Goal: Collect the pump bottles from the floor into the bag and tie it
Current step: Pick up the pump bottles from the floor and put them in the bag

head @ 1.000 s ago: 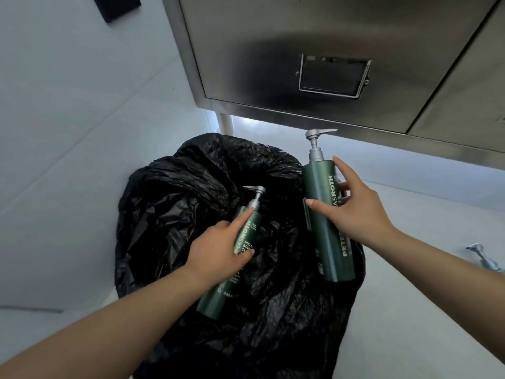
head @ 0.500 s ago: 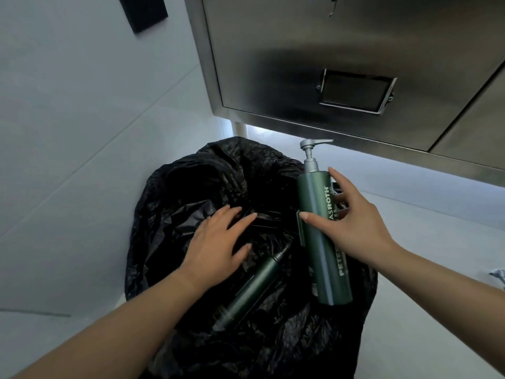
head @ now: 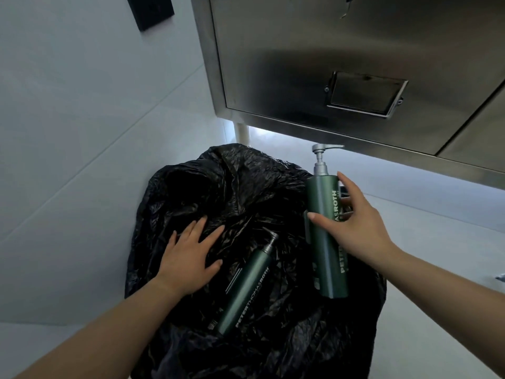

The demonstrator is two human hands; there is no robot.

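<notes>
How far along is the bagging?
Done: one bottle lies inside the open bag. In hand: the right hand holds a second bottle upright at the bag's right edge, while the left hand rests flat on the plastic. Left: drop that bottle in, then tie the bag, which is not tied yet. No other bottle can be made out.

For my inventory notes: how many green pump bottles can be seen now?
2. The lying bottle rests on the black bag near the left hand; the right hand grips the upright bottle. More may be hidden in the bag.
</notes>
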